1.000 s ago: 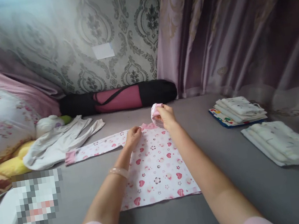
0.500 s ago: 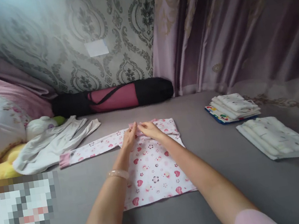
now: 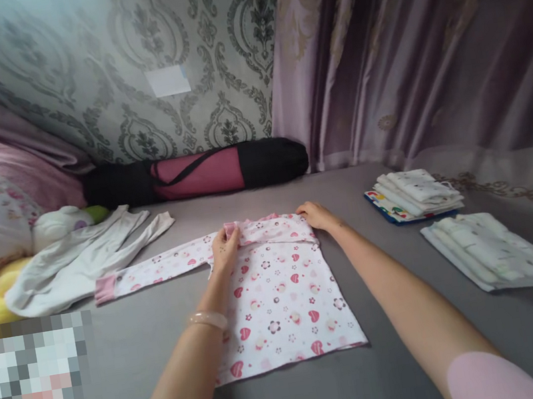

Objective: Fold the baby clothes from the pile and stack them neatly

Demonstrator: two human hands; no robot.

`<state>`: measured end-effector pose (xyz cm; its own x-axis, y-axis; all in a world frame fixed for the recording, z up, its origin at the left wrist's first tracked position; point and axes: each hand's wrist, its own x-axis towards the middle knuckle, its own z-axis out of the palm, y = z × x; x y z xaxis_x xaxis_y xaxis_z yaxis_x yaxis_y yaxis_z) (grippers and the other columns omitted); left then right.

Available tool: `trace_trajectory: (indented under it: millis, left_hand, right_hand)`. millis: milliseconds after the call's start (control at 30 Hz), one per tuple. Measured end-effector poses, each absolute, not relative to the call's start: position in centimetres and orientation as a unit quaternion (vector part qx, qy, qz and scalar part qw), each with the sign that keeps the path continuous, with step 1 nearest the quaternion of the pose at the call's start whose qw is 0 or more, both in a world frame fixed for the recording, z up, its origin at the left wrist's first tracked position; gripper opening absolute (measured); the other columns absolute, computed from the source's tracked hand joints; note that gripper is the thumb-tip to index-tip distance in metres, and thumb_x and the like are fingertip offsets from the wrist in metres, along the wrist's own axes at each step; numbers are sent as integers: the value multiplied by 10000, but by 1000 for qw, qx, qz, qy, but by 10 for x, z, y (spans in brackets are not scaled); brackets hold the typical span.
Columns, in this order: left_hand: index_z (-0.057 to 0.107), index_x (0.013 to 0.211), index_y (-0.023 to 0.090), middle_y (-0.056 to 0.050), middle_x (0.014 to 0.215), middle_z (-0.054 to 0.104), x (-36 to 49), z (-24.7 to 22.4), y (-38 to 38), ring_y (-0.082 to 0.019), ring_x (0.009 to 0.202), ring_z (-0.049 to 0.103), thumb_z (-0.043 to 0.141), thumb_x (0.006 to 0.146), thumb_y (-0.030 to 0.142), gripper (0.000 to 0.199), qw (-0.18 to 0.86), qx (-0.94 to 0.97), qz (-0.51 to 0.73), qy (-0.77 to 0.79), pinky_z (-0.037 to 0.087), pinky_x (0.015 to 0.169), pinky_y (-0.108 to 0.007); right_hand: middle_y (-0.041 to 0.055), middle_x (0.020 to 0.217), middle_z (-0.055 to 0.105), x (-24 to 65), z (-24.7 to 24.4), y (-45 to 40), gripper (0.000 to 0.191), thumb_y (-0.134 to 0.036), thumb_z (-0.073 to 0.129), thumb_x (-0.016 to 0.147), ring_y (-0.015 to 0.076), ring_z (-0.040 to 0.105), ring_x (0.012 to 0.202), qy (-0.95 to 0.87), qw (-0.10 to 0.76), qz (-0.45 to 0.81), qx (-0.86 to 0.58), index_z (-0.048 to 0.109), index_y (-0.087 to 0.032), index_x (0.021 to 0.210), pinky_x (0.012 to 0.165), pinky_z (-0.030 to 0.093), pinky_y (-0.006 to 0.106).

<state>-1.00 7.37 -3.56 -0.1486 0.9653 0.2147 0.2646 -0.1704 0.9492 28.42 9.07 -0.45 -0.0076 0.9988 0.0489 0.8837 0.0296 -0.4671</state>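
Note:
A child's long-sleeved shirt (image 3: 281, 291), white with pink hearts and flowers, lies flat in front of me. Its left sleeve (image 3: 160, 265) stretches out to a pink cuff, while the other sleeve (image 3: 271, 231) is folded across the top of the body. My left hand (image 3: 226, 245) pinches the folded sleeve at its pink cuff, near the left shoulder. At the upper right corner, my right hand (image 3: 317, 214) grips the folded edge with curled fingers; its fingertips are partly hidden.
Folded white cloths (image 3: 492, 251) and a second folded pile (image 3: 417, 192) lie to the right. A pale garment (image 3: 78, 259) and plush toys (image 3: 61, 225) are at left. Along the wall rests a black and maroon bag (image 3: 199, 173). A blurred patch covers the lower left.
My right hand has moved right, from beside the left hand to the shirt's upper right corner. My left hand stays near the cuff, and the view has shifted slightly.

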Motion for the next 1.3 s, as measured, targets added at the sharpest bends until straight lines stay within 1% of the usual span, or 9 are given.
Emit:
trace_trajectory:
  millis: [233, 400, 633, 767, 867, 967, 1067, 1167, 1300]
  left_hand:
    - [420, 692, 221, 39, 639, 452, -5, -35, 66, -143, 637, 450, 507, 753, 296, 131, 231, 562, 501, 616, 355, 614, -252]
    - [473, 809, 223, -21, 719, 553, 1, -35, 63, -202, 720, 542, 456, 829, 235, 29, 150, 570, 401, 701, 376, 652, -291]
    - [510, 1053, 154, -126, 902, 653, 3, -36, 63, -268, 897, 632, 462, 868, 223, 203, 113, 566, 344, 740, 469, 756, -346]
    - [440, 1267, 98, -180, 1041, 656, 4, -37, 61, -297, 1012, 624, 490, 839, 192, 441, 111, 562, 363, 735, 483, 848, -392]
    - [399, 1351, 93, -192, 1142, 642, 4, -39, 61, -303, 1078, 607, 461, 865, 201, 501, 108, 574, 388, 713, 472, 917, -417]
    - [456, 1332, 101, -187, 1202, 627, 3, -42, 63, -303, 1122, 588, 429, 901, 239, 453, 105, 586, 402, 695, 456, 964, -426]
    - [504, 1308, 115, -169, 1174, 641, 2, -44, 64, -288, 1126, 583, 421, 913, 250, 425, 105, 594, 411, 684, 451, 977, -412]
    - [564, 1267, 153, -141, 1092, 655, 1, -44, 65, -265, 1070, 596, 414, 920, 242, 388, 103, 599, 411, 680, 461, 949, -384]
    - [649, 1176, 199, -109, 946, 624, -1, -43, 65, -239, 944, 605, 395, 920, 205, 360, 107, 612, 380, 685, 472, 876, -345]
  right_hand:
    - [94, 1127, 663, 286, -10, 93, 228, -157, 524, 907, 179, 592, 1038, -701, 153, 116, -687, 703, -191, 1044, 882, 400, 229]
    - [85, 1104, 671, 284, -15, 91, 220, -188, 499, 921, 176, 601, 998, -685, 149, 96, -707, 683, -199, 1041, 833, 410, 238]
    - [71, 1082, 685, 280, -20, 92, 200, -202, 514, 920, 180, 616, 985, -673, 136, 88, -721, 677, -214, 1034, 792, 420, 245]
    - [73, 1089, 686, 280, -18, 91, 210, -197, 509, 918, 190, 622, 973, -671, 129, 83, -726, 678, -213, 1043, 773, 426, 254]
    - [72, 1080, 689, 276, -12, 86, 258, -156, 488, 912, 196, 621, 976, -669, 123, 81, -729, 674, -217, 1079, 784, 430, 265]
    - [121, 1134, 650, 263, -4, 73, 287, -147, 455, 923, 227, 581, 1046, -666, 140, 30, -732, 660, -187, 1120, 857, 418, 306]
    - [120, 1096, 629, 245, 0, 55, 196, -240, 510, 929, 236, 548, 1049, -734, 165, -8, -659, 682, -181, 1003, 926, 391, 340]
    - [66, 984, 631, 233, -2, 42, 113, -266, 592, 895, 201, 549, 986, -817, 157, 57, -552, 677, -192, 898, 917, 399, 320]
    - [61, 972, 622, 237, -9, 38, 130, -206, 555, 914, 181, 554, 973, -839, 147, 114, -512, 673, -182, 960, 913, 408, 312]
